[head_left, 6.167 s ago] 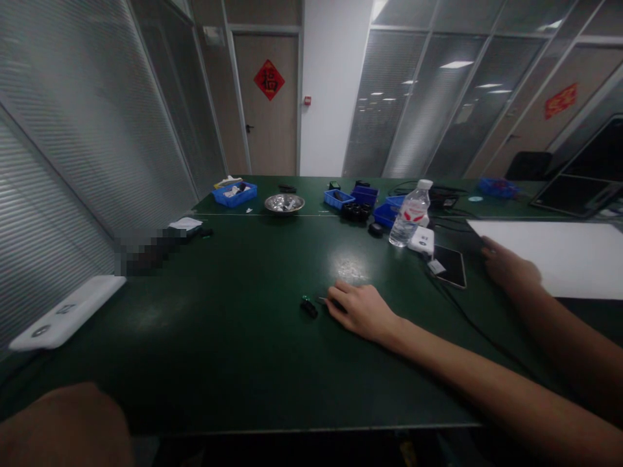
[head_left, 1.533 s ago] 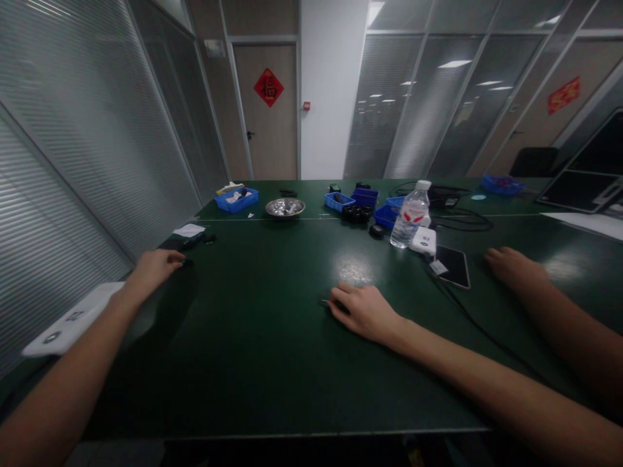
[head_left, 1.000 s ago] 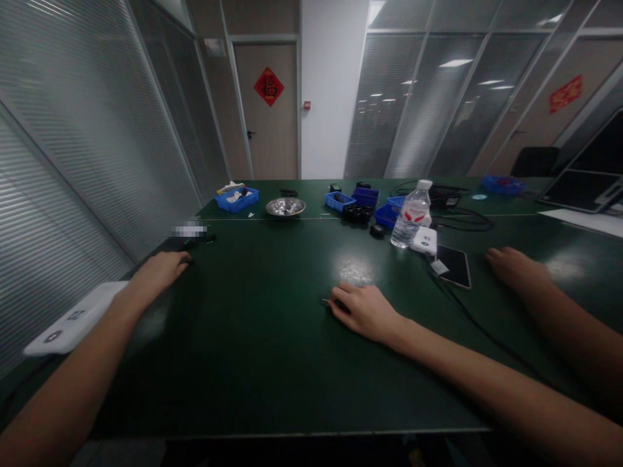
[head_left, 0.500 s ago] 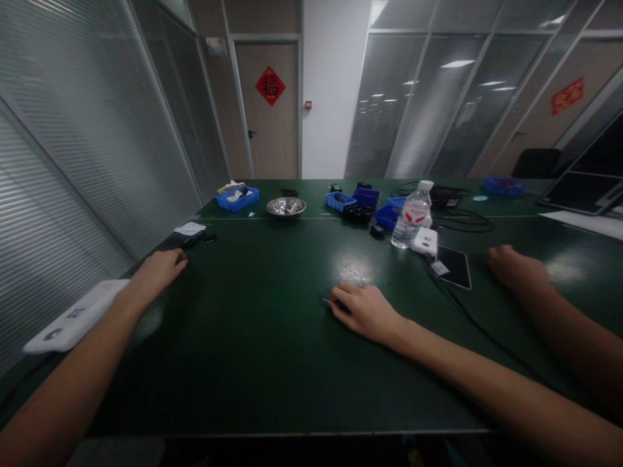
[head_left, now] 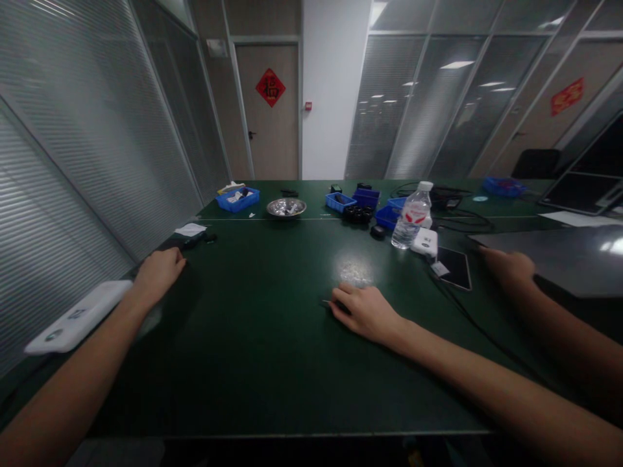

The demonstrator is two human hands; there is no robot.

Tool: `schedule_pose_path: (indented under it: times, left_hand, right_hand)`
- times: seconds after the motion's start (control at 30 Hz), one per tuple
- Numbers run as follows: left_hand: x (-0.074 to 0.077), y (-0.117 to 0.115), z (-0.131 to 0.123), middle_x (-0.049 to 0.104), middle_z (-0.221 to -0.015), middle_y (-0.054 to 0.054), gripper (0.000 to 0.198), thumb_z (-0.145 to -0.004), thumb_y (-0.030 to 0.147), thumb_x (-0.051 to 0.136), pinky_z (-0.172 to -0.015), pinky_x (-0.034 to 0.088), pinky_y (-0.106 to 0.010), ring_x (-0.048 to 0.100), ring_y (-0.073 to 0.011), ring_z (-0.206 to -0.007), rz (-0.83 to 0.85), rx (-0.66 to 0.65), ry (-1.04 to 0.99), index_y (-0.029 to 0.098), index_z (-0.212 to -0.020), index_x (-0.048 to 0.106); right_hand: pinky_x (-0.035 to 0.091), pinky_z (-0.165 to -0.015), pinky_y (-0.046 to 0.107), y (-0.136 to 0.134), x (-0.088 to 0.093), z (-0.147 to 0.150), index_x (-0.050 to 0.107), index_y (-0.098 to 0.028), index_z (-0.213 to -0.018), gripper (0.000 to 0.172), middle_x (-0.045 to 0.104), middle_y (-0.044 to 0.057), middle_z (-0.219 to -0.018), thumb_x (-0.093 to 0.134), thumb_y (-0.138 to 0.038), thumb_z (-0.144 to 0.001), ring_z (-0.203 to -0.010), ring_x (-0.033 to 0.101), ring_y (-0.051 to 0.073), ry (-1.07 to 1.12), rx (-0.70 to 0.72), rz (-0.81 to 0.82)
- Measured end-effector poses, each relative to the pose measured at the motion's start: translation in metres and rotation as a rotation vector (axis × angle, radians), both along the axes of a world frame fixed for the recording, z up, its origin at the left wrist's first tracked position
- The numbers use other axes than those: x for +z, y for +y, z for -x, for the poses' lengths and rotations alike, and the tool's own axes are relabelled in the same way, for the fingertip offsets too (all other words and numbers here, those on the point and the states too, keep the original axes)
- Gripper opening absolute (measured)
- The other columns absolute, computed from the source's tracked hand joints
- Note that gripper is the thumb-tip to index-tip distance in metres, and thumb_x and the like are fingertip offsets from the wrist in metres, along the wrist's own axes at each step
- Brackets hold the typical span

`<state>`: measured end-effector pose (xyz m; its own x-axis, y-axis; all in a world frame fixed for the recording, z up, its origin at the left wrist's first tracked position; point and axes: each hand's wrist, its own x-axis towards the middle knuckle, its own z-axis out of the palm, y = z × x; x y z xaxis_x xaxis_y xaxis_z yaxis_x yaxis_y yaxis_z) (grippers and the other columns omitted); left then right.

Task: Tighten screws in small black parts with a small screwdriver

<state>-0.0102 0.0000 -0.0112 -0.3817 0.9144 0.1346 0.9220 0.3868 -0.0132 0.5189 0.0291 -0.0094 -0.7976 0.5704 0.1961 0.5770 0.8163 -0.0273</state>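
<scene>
My right hand (head_left: 363, 311) rests on the dark green table (head_left: 243, 337) with its fingers curled. From between thumb and fingers pokes the pale tip of a small thin object (head_left: 325, 302); its kind cannot be made out. On the left, my left hand (head_left: 159, 274) lies closed on the tabletop, and whatever its fingers may hold is hidden. A white box-like device (head_left: 73, 319) is beside my left forearm. Just beyond that hand are a white paper (head_left: 190, 229) and small black items (head_left: 197, 240).
Another person's hand (head_left: 509, 267) touches a flat grey panel (head_left: 574, 256) at right. Nearer the middle stand a water bottle (head_left: 411, 217), a white device (head_left: 425, 242) and a dark tablet-like slab (head_left: 453, 268). Farther back are a metal bowl (head_left: 286, 208) and blue trays (head_left: 238, 200).
The flat grey panel has come into view at right, at the other person's hand, which has shifted slightly left. My left hand has curled in a little; my right hand stays put.
</scene>
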Motion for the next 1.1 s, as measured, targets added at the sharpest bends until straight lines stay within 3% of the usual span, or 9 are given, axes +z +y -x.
schedule_pose_path:
  times: [0.13, 0.33, 0.6, 1.1]
  left_hand:
    - [-0.003, 0.003, 0.008, 0.072, -0.109, -0.017, 0.034, -0.094, 0.037, 0.049, -0.084, 0.052, -0.037, 0.068, -0.0303, -0.098, -0.021, 0.027, -0.045, 0.012, -0.112, 0.065]
    - [-0.009, 0.01, 0.02, 0.069, -0.123, -0.018, 0.05, -0.091, 0.036, 0.055, -0.092, 0.052, -0.038, 0.067, -0.0307, -0.108, -0.038, 0.04, -0.086, 0.008, -0.132, 0.057]
    - [-0.003, 0.01, 0.022, 0.075, -0.113, -0.014, 0.033, -0.089, 0.034, 0.058, -0.093, 0.051, -0.037, 0.069, -0.0291, -0.102, -0.009, 0.06, -0.123, 0.012, -0.108, 0.075]
    - [0.001, 0.006, 0.012, 0.075, -0.116, -0.011, 0.033, -0.091, 0.033, 0.057, -0.091, 0.051, -0.034, 0.069, -0.0276, -0.105, -0.057, 0.062, -0.127, 0.014, -0.113, 0.073]
  right_hand:
    - [0.026, -0.055, 0.027, 0.0, -0.001, 0.0, 0.06, -0.019, -0.098, 0.027, 0.061, 0.004, -0.092, 0.042, -0.037, -0.104, -0.062, 0.049, 0.01, 0.008, 0.003, 0.007]
    - [0.027, -0.054, 0.026, 0.0, -0.003, 0.0, 0.061, -0.019, -0.098, 0.027, 0.061, 0.003, -0.09, 0.041, -0.037, -0.104, -0.061, 0.049, 0.01, 0.03, 0.009, 0.001]
    - [0.028, -0.055, 0.026, 0.0, -0.003, 0.0, 0.061, -0.018, -0.1, 0.027, 0.061, 0.004, -0.091, 0.041, -0.036, -0.105, -0.062, 0.05, 0.01, 0.026, 0.013, 0.004]
    - [0.025, -0.054, 0.027, 0.001, -0.004, 0.001, 0.06, -0.019, -0.098, 0.027, 0.061, 0.003, -0.089, 0.041, -0.037, -0.104, -0.06, 0.048, 0.01, 0.019, 0.0, -0.004]
